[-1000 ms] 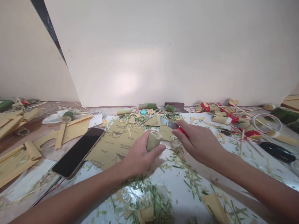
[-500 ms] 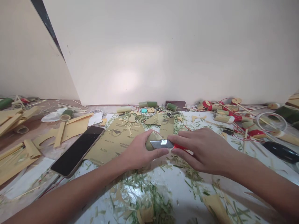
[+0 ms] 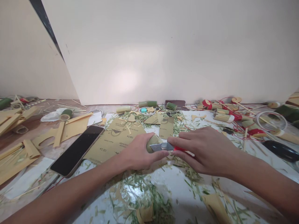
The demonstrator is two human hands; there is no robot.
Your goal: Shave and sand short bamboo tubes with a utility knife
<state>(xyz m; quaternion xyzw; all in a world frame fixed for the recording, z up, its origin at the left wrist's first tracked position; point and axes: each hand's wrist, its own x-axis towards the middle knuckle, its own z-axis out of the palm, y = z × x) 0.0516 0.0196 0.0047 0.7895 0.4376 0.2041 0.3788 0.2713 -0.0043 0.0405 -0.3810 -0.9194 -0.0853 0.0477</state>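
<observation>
Left hand (image 3: 139, 152) curled round bamboo piece (image 3: 150, 142), mid-scene; right hand (image 3: 205, 152) gripping knife (image 3: 166, 146), blade at bamboo. White surface (image 3: 184, 208) strewn with green shavings (image 3: 161, 199); phone (image 3: 77, 151) left; pale panel (image 3: 175, 56) far.

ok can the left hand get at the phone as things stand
Probably not freely: the left hand holds a piece of bamboo, though nothing seems to lie over the phone.

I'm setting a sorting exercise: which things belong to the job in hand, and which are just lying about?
In use:
bamboo piece in left hand
red-handled knife in right hand

Apparently just lying about:
phone
teal disc
black rounded object
</observation>
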